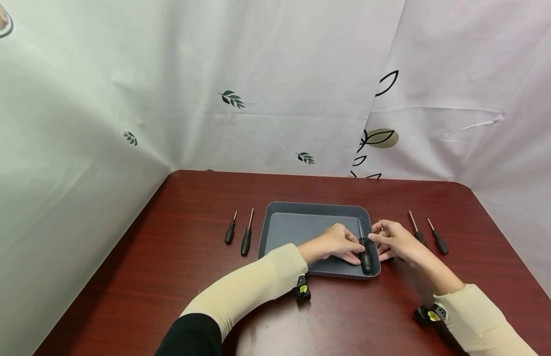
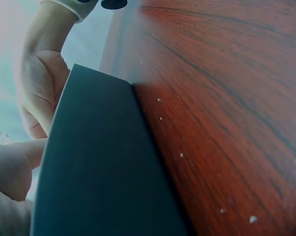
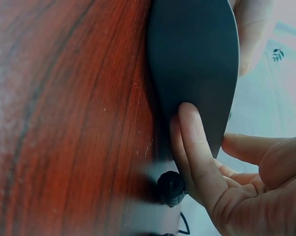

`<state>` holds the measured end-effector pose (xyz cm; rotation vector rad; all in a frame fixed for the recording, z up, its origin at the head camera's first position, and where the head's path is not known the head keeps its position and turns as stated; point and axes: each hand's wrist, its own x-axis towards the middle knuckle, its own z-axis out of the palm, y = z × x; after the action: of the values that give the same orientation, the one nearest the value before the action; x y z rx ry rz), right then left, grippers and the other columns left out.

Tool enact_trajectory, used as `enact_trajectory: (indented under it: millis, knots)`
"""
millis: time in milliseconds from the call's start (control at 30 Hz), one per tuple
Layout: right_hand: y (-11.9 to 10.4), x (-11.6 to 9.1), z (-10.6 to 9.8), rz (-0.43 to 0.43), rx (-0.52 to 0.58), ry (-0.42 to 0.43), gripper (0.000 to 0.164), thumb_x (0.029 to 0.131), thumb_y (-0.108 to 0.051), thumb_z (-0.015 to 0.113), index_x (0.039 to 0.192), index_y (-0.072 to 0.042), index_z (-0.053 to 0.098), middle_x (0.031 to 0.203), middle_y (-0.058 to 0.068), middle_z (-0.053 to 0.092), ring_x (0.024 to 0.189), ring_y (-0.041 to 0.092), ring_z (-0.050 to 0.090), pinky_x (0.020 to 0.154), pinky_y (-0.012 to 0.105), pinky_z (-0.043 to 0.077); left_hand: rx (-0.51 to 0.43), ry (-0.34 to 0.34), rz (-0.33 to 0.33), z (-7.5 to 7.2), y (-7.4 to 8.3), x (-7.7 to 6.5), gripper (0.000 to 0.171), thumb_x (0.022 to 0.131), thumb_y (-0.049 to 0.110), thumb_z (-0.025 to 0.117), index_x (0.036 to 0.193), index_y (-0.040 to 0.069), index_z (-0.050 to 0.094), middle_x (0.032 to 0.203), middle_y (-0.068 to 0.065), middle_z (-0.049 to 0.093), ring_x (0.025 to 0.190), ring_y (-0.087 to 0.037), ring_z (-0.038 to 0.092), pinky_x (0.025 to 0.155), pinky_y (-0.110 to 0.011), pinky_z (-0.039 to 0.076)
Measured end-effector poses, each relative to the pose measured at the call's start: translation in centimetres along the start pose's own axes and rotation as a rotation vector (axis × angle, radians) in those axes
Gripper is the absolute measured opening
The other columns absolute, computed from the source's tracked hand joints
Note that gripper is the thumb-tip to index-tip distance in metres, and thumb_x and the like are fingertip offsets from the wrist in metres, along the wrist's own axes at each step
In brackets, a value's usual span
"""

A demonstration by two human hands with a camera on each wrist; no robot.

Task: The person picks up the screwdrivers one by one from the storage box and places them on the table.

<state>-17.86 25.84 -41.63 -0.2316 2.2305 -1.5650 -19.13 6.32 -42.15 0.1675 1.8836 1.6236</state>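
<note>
A large screwdriver [image 1: 366,257] with a thick black handle lies along the right side inside the grey tray [image 1: 288,213], its shaft pointing away from me. My left hand [image 1: 340,243] reaches over the tray and pinches that handle at its upper part. At the tray's right wall is my right hand [image 1: 397,241]; two of its fingers [image 3: 191,123] lie fairly straight against the outside, and the thumb comes up to the rim. Right beside those fingers, the ridged end of another black handle [image 3: 171,188] shows on the table, its remaining length hidden behind the hand.
Left of the tray lie a small screwdriver [image 1: 230,232] and a longer screwdriver [image 1: 246,241]. Right of my right hand are two more, a partly covered screwdriver [image 1: 419,236] and a short screwdriver [image 1: 440,243]. A white patterned curtain [image 1: 266,128] surrounds the reddish-brown table [image 1: 168,277].
</note>
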Motion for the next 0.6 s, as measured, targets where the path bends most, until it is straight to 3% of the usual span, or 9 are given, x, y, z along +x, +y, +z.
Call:
enact_trajectory:
  millis: [267, 600]
  knots:
    - [-0.13, -0.20, 0.10, -0.015, 0.000, 0.000, 0.031, 0.103, -0.004, 0.052, 0.122, 0.018, 0.038, 0.083, 0.010, 0.060, 0.067, 0.020, 0.064, 0.061, 0.037, 0.063, -0.045, -0.001, -0.043, 0.00, 0.28, 0.18, 0.005, 0.092, -0.004, 0.067, 0.093, -0.009, 0.067, 0.080, -0.018, 0.069, 0.084, -0.041, 0.071, 0.062, -0.030, 0.062]
    - [-0.21, -0.15, 0.18, -0.015, 0.011, 0.002, 0.028, 0.103, -0.003, 0.052, 0.119, 0.017, 0.039, 0.081, 0.009, 0.059, 0.066, 0.020, 0.065, 0.060, 0.037, 0.062, -0.030, -0.021, -0.073, -0.16, 0.55, 0.49, 0.007, 0.093, -0.004, 0.066, 0.093, -0.011, 0.068, 0.077, -0.022, 0.070, 0.087, -0.043, 0.069, 0.062, -0.031, 0.062]
